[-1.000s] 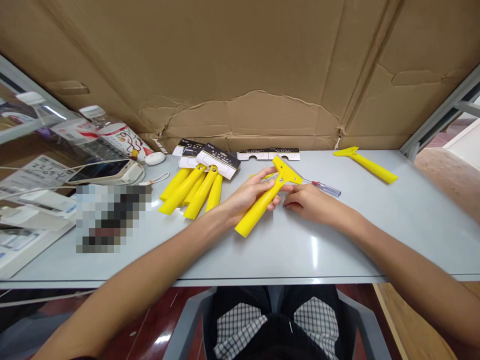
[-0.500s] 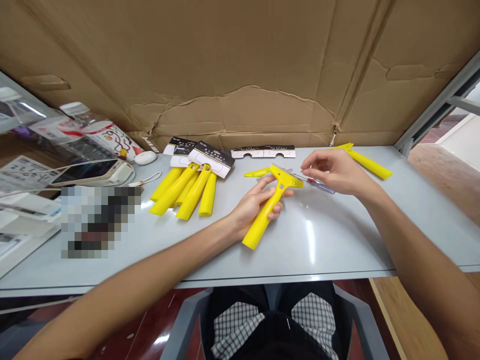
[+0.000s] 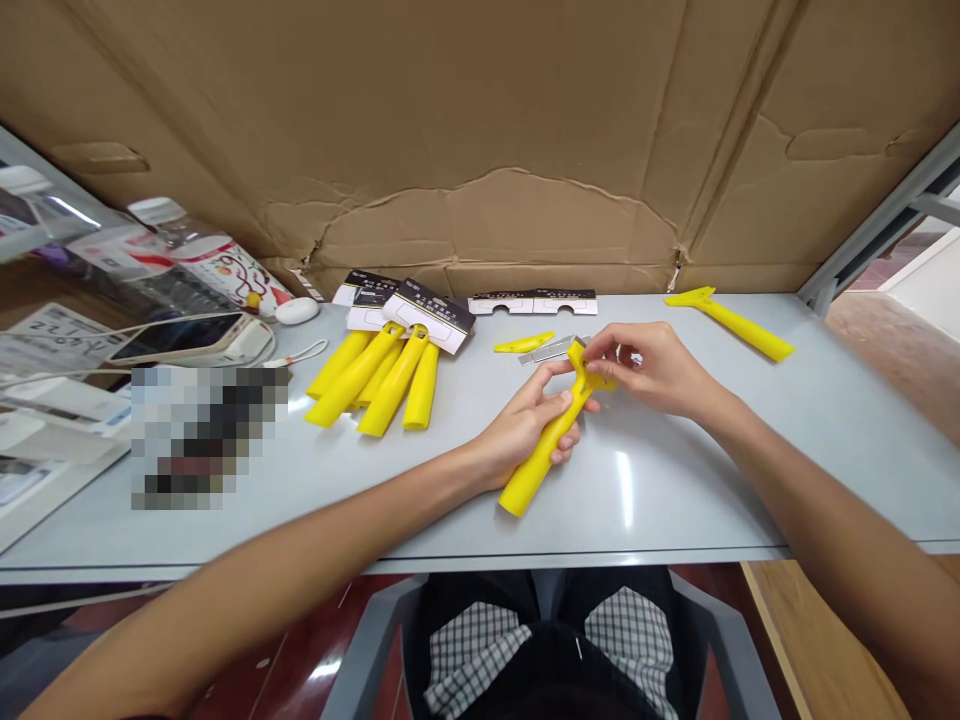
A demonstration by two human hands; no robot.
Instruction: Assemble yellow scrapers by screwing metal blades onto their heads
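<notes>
A yellow plastic scraper (image 3: 541, 458) is in my left hand (image 3: 521, 425), whose fingers wrap round its handle near the neck. My right hand (image 3: 651, 368) has its thumb and fingertips closed at the scraper's head, covering part of it. Whatever those fingertips pinch is too small and hidden to name. Just beyond the head, thin silver metal blades (image 3: 555, 349) lie on the table. Beside them is a small yellow plastic piece (image 3: 523, 343). Another yellow scraper handle (image 3: 746, 328) rests on the table beyond my right hand.
Several yellow scrapers with printed cards (image 3: 427, 318) are piled to the left. Two black-and-white cards (image 3: 532, 302) lie near the cardboard wall (image 3: 480, 130). On the far left are a phone (image 3: 180, 340), a bottle (image 3: 217, 265), a white mouse-like object (image 3: 298, 311) and cables.
My right hand has moved left and onto the scraper's head. The scraper has turned and shifted slightly towards it, uncovering the blades. The red-tipped screwdriver seen under my right hand no longer shows.
</notes>
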